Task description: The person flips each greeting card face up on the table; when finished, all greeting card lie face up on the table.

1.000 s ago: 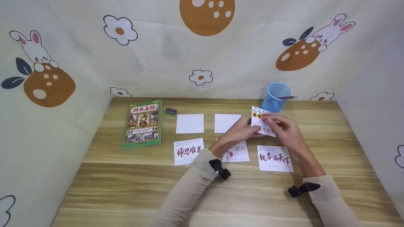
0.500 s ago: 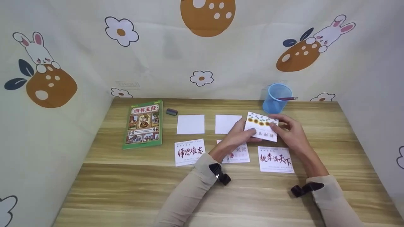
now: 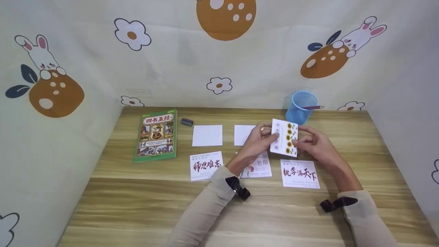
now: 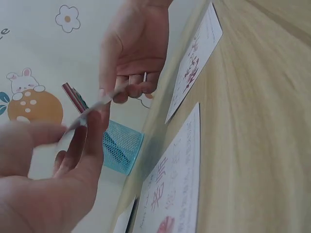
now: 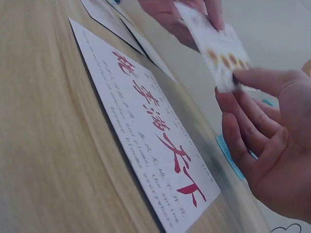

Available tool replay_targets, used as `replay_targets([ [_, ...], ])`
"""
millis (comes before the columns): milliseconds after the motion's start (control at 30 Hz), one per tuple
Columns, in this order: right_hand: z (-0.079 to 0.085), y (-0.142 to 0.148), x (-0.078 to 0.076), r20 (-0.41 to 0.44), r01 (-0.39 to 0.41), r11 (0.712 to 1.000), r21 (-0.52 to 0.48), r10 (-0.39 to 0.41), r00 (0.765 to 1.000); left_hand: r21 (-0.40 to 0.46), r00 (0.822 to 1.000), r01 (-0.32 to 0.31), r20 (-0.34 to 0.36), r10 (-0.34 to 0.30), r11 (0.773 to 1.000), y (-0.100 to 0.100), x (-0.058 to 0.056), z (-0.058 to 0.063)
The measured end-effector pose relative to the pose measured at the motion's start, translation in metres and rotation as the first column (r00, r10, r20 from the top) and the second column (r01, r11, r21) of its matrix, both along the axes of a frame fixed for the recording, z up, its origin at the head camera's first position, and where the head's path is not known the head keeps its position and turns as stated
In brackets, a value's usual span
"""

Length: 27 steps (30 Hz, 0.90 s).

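A white card with a row of sunflowers (image 3: 283, 133) is held above the table between both hands, the sunflowers along its right side in the head view. My left hand (image 3: 254, 141) grips its left edge, thumb on the printed face and fingers behind. At the right edge, my right hand (image 3: 319, 148) pinches it between thumb and fingers, also plain in the right wrist view. The left wrist view catches the card (image 4: 77, 119) nearly edge-on. Below the hands lie a card with red lettering (image 3: 300, 174) and a flower card (image 3: 260, 168), partly covered by my left arm.
Two blank white cards (image 3: 207, 135) lie in the back row, one partly behind my left hand. Another lettered card (image 3: 205, 165) is in front of them. A green-edged book (image 3: 156, 135) and a dark eraser-like block (image 3: 187, 121) are left. A blue mesh pen holder (image 3: 297, 113) stands behind.
The sunflower card was tilted and partly covered, then faced up with sunflowers along its far side. It has since turned clockwise, bringing the sunflowers to the right. Both hands kept hold of it.
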State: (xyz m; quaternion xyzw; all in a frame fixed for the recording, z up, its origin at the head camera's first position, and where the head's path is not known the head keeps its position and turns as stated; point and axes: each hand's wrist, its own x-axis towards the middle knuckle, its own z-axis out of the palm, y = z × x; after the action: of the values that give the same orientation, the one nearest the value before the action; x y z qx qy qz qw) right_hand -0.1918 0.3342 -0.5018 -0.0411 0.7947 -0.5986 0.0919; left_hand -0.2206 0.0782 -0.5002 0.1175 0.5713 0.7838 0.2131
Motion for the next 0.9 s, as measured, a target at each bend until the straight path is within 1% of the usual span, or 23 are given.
replay_targets([
  [67, 0.000, -0.002, 0.000, 0.003, -0.024, 0.999, -0.028, 0.024, 1.000, -0.023, 0.999, -0.011, -0.042, 0.010, 1.000, 0.000, 0.000, -0.001],
  [133, 0.000, -0.005, 0.001, -0.022, -0.039, 0.997, -0.067, 0.037, 0.999, -0.074, 0.995, -0.012, -0.101, 0.005, 0.997, 0.000, 0.000, -0.002],
  [167, 0.000, -0.006, 0.002, -0.034, -0.040, 0.996, -0.085, 0.037, 0.999, -0.101, 0.992, -0.014, -0.127, 0.001, 0.995, 0.001, 0.001, -0.003],
  [233, 0.000, -0.009, 0.001, -0.075, -0.019, 0.994, -0.106, 0.011, 0.997, -0.157, 0.988, -0.024, -0.157, -0.001, 0.987, 0.002, 0.002, -0.002],
  [300, 0.000, -0.009, 0.001, -0.098, 0.035, 0.995, -0.093, -0.044, 0.994, -0.168, 0.988, -0.027, -0.154, 0.000, 0.985, 0.002, 0.002, -0.002],
  [367, 0.000, -0.007, 0.001, -0.100, 0.108, 0.994, -0.026, -0.110, 0.989, -0.186, 0.988, -0.028, -0.154, -0.001, 0.982, 0.003, 0.004, 0.000],
  [400, 0.000, -0.006, 0.000, -0.102, 0.143, 0.989, 0.023, -0.140, 0.985, -0.211, 0.985, -0.022, -0.170, -0.015, 0.977, 0.003, 0.005, 0.001],
  [433, -0.001, -0.004, 0.001, -0.106, 0.173, 0.981, 0.087, -0.164, 0.981, -0.262, 0.975, -0.020, -0.219, -0.039, 0.965, 0.003, 0.005, 0.002],
  [467, -0.001, -0.003, 0.001, -0.109, 0.193, 0.969, 0.153, -0.177, 0.978, -0.326, 0.961, -0.020, -0.267, -0.072, 0.945, 0.003, 0.007, 0.003],
  [500, -0.001, -0.001, 0.001, -0.106, 0.202, 0.956, 0.214, -0.183, 0.977, -0.407, 0.939, -0.024, -0.322, -0.118, 0.913, 0.003, 0.008, 0.004],
  [533, -0.001, 0.000, 0.001, -0.110, 0.202, 0.939, 0.277, -0.178, 0.978, -0.498, 0.910, -0.040, -0.377, -0.175, 0.866, 0.004, 0.010, 0.005],
  [600, -0.002, 0.001, 0.000, -0.118, 0.188, 0.912, 0.365, -0.155, 0.981, -0.639, 0.844, -0.065, -0.445, -0.299, 0.767, 0.005, 0.013, 0.005],
  [633, -0.003, 0.002, 0.000, -0.123, 0.182, 0.900, 0.396, -0.144, 0.982, -0.692, 0.814, -0.076, -0.459, -0.357, 0.718, 0.007, 0.014, 0.006],
  [667, -0.003, 0.002, 0.000, -0.122, 0.173, 0.892, 0.418, -0.133, 0.984, -0.728, 0.794, -0.066, -0.453, -0.406, 0.683, 0.008, 0.015, 0.006],
  [700, -0.003, 0.002, 0.000, -0.123, 0.167, 0.885, 0.434, -0.125, 0.985, -0.754, 0.775, -0.054, -0.445, -0.448, 0.655, 0.009, 0.017, 0.005],
  [767, -0.004, 0.001, 0.000, -0.144, 0.168, 0.868, 0.468, -0.112, 0.983, -0.791, 0.749, -0.044, -0.430, -0.504, 0.611, 0.010, 0.019, 0.005],
  [867, -0.003, 0.000, 0.001, -0.190, 0.190, 0.831, 0.522, -0.104, 0.976, -0.831, 0.707, -0.067, -0.430, -0.562, 0.552, 0.012, 0.022, 0.004],
  [900, -0.003, 0.000, 0.001, -0.208, 0.197, 0.818, 0.540, -0.097, 0.973, -0.846, 0.693, -0.082, -0.428, -0.580, 0.526, 0.012, 0.023, 0.004],
])
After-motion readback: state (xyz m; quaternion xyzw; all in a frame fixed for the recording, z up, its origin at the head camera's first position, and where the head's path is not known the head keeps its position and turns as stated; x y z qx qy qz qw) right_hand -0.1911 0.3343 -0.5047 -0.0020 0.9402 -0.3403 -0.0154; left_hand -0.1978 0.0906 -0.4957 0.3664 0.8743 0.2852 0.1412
